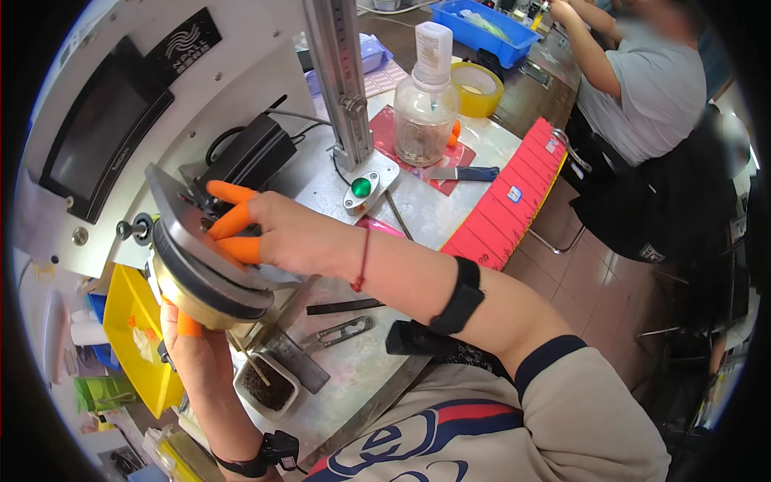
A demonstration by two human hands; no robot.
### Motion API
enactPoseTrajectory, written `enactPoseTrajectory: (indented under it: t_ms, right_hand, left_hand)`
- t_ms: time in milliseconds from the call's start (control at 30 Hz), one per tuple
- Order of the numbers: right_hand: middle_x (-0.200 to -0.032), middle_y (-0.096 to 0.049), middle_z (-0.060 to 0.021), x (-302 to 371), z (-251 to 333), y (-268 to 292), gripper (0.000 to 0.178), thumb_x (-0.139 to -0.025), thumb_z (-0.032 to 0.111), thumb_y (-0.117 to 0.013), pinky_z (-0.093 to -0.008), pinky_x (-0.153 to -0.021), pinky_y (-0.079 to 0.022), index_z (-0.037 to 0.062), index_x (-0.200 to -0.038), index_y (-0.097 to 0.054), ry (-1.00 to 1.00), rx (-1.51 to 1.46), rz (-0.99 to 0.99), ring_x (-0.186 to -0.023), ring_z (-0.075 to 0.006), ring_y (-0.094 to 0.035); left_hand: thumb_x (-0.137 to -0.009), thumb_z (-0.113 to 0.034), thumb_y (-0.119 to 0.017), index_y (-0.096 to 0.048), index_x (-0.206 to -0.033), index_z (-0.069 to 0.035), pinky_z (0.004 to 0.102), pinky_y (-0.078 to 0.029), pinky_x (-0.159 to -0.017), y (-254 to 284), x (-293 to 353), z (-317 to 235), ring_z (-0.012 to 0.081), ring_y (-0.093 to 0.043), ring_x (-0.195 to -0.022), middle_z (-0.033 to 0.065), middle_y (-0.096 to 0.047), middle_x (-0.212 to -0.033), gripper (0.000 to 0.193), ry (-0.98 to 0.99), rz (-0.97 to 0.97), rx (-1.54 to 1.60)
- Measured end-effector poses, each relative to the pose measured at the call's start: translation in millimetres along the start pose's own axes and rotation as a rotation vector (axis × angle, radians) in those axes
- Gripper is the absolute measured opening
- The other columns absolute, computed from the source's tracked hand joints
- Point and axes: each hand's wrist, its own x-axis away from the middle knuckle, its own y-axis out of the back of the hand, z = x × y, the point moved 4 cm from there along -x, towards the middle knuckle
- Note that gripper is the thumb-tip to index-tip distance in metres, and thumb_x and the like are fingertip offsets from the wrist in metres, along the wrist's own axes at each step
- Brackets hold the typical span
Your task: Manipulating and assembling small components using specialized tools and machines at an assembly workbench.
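Observation:
A round brass-coloured metal part [191, 291] with a black ring sits in front of the machine. A curved grey metal plate [174, 215] lies along its upper side. My right hand [281, 233] reaches across from the right, its fingers in orange finger cots bent over the plate's edge. From below, my left hand [195, 353] grips the brass-coloured underside; one orange finger cot shows, and its other fingers are mostly hidden. Close by is a black box-shaped unit [249, 161] with cables.
A white machine panel with a dark screen [104, 128] and a steel column [337, 80] rise behind. A square dish of dark material [269, 386], clear bottle [424, 112], yellow tape roll [478, 88], knife [466, 173] and yellow tray [132, 305] surround my hands. A person [634, 96] sits at right.

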Motion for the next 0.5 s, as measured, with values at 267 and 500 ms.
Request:
enactPoseTrajectory:
  t_ms: [267,500]
  right_hand:
    - [-0.141,-0.012,-0.0153,-18,4,-14,0.021,-0.073,0.005,-0.057,-0.0331,-0.101,-0.023,0.0044,-0.093,-0.063,0.23,0.015,0.212,-0.131,-0.0249,-0.012]
    - [-0.137,-0.022,-0.0166,-15,1,-17,0.022,-0.075,0.009,-0.056,-0.0303,-0.097,-0.029,-0.0005,-0.095,-0.061,0.175,-0.041,0.152,-0.127,-0.0233,-0.024]
  left_hand:
    - [-0.088,-0.007,-0.039,-0.04,-0.118,-0.002,0.0324,-0.039,-0.091,10,2,-1,0.0184,-0.049,-0.104,0.0086,-0.048,-0.114,0.03,0.013,-0.095,-0.016]
    - [-0.086,-0.008,-0.045,-0.045,-0.115,-0.003,0.0264,-0.043,-0.074,8,18,-9,0.0137,-0.052,-0.085,0.0045,-0.053,-0.099,0.03,0.023,-0.137,-0.302]
